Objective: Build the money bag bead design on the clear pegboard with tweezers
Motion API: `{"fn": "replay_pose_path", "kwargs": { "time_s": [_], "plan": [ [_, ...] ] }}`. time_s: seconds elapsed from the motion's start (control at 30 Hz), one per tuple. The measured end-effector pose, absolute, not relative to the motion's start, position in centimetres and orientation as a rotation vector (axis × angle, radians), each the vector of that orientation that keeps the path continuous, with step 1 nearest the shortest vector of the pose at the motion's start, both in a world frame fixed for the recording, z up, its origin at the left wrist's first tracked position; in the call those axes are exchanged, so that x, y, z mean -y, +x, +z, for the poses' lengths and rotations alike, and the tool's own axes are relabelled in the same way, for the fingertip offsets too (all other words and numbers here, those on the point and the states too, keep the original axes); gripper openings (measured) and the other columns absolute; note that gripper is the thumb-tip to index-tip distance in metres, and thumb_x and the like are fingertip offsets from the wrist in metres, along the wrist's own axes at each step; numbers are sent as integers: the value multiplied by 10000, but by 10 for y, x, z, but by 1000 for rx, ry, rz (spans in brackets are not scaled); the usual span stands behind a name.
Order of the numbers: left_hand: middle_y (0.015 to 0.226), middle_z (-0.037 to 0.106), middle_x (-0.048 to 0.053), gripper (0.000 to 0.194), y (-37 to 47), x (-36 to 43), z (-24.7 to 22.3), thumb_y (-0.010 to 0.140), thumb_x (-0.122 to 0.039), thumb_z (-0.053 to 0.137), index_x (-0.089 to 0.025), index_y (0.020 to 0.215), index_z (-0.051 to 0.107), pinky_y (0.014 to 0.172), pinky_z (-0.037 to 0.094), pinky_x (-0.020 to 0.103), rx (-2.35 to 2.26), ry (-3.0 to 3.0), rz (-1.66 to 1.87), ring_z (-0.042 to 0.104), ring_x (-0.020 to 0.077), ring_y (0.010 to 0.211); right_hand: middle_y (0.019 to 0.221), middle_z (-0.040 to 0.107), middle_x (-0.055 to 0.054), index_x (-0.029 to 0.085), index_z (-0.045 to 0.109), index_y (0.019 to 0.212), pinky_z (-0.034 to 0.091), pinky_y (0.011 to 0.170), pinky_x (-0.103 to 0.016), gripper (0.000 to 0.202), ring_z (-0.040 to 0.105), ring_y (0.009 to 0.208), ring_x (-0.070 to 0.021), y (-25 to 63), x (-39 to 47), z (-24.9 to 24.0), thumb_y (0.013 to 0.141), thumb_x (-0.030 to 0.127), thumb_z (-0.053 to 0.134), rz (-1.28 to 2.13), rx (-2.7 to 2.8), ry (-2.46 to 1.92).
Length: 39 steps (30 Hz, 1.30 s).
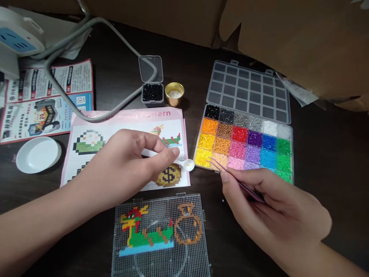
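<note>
My left hand (138,165) pinches a small white spoon (188,165) over the pattern sheet (138,115); a speck of yellow-orange lies in its bowl. In my right hand (273,207) is a pair of pinkish tweezers (245,186), whose tips are slightly apart at the yellow beads (203,157) of the bead box (244,113). That box stands open, its compartments sorted by colour. Nearest me lies a clear pegboard (155,261) bearing a green, red and yellow dragon boat (152,234) and a brown ring-like outline (176,231) with a few orange beads inside.
Behind the pattern sheet stand a small box of black beads (152,93) and a gold cup (174,94) with whitish bits. A grey cable (57,86) loops across the left, near a power strip (21,36), a printed leaflet (46,104) and a white dish (39,154). Cardboard (288,46) borders the back.
</note>
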<state>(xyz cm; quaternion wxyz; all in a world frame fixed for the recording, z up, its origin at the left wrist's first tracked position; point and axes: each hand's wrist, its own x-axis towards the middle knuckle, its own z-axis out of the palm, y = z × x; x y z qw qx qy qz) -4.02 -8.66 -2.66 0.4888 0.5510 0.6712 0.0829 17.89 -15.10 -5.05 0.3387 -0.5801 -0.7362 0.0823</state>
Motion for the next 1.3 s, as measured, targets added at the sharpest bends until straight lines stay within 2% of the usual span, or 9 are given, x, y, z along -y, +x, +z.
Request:
{"fn": "replay_pose_path", "kwargs": {
  "time_s": [0.3, 0.5, 0.73, 0.93, 1.3],
  "plan": [
    [407, 422, -47, 346, -46, 90, -30, 778, -452, 660, -186, 562, 612, 314, 220, 156, -1568, 1311, 243, 308, 47, 347, 501, 605, 78, 222, 637, 771, 434, 435, -198, 92, 548, 409, -65, 178, 149, -50, 809, 182, 711, 235, 1937, -1531],
    [398, 392, -54, 336, -39, 86, -24, 785, -425, 654, -180, 560, 608, 328, 226, 145, -1554, 1317, 231, 305, 43, 357, 540, 638, 69, 221, 649, 783, 433, 410, -207, 90, 551, 407, -72, 175, 153, -47, 789, 179, 728, 261, 1927, -1511],
    [432, 439, -47, 302, -42, 86, -24, 769, -440, 665, -189, 603, 643, 351, 240, 149, -1561, 1320, 195, 326, 49, 388, 622, 692, 45, 211, 646, 830, 468, 410, -215, 98, 609, 451, -95, 168, 157, -49, 786, 166, 722, 300, 1962, -1380],
    [406, 403, -58, 294, -38, 82, -18, 750, -437, 686, -193, 593, 638, 354, 223, 154, -1618, 1270, 117, 296, 45, 381, 527, 642, 65, 216, 663, 811, 424, 379, -195, 72, 563, 391, -76, 181, 153, -50, 791, 178, 720, 238, 1887, -1457],
    [429, 444, -49, 357, -44, 87, -28, 807, -492, 620, -197, 608, 651, 349, 229, 165, -1551, 1348, 223, 317, 47, 381, 516, 627, 72, 214, 651, 799, 420, 423, -200, 78, 568, 414, -71, 179, 151, -51, 796, 170, 715, 204, 1916, -1505]
  ]
}}
